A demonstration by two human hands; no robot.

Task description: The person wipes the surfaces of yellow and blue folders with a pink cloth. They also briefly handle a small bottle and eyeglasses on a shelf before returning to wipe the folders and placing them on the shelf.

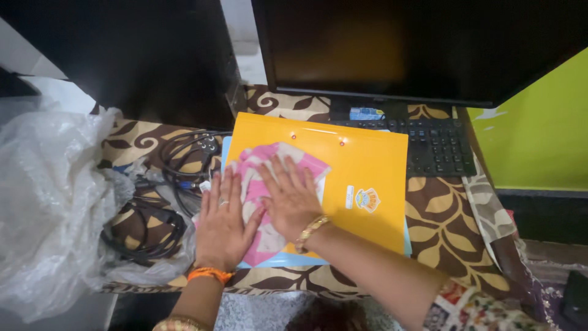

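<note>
While both hands [257, 208] flat, pink cloth [288, 160], possibly folded, beneath.

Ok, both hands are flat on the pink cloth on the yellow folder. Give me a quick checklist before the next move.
1. Left hand flat on the pink cloth: ok.
2. Right hand flat on the cloth: ok.
3. Cloth lies wholly on the yellow folder: cannot tell, the hands hide its lower left part.
4. Folder clear of the keyboard: not ok, its far edge meets or covers the keys.
5. Cables clear of the left hand: ok, though close.
</note>
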